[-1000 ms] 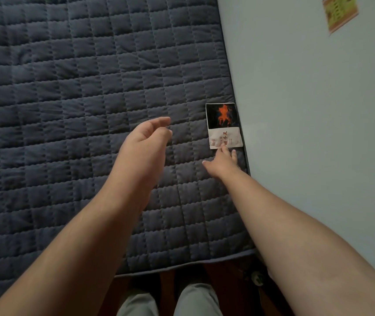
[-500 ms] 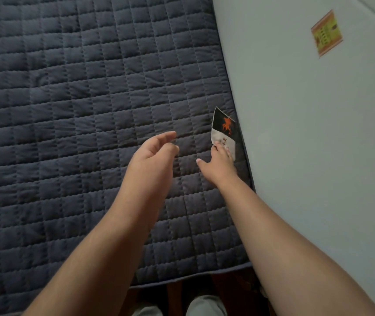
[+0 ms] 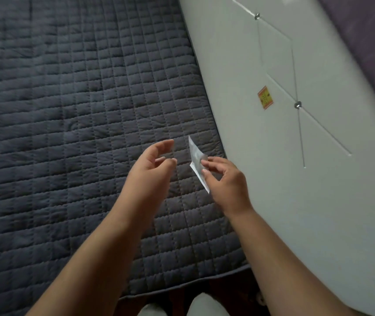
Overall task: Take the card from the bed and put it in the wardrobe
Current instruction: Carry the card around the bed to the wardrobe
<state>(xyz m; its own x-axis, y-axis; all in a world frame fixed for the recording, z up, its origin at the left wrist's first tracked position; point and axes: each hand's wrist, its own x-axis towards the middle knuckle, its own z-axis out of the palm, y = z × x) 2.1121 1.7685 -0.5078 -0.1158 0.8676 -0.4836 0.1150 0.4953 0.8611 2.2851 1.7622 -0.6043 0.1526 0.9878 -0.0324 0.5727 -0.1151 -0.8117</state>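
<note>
Dark quilted bed (image 3: 79, 133) lies beneath; the card (image 3: 196, 159) is pinched edge-on in the right hand (image 3: 225, 181), long axis pointing away; the left hand (image 3: 153, 166), loosely curled and empty, is held just beside it.

The small card (image 3: 195, 156), showing its pale side, is tipped up on edge in the air above the dark quilted bed (image 3: 79, 133), near its right edge.

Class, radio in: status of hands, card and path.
Right hand pinching card, lifted above bed. Left hand empty, open beside it. Nothing blocking; wardrobe not identifiable.
</note>
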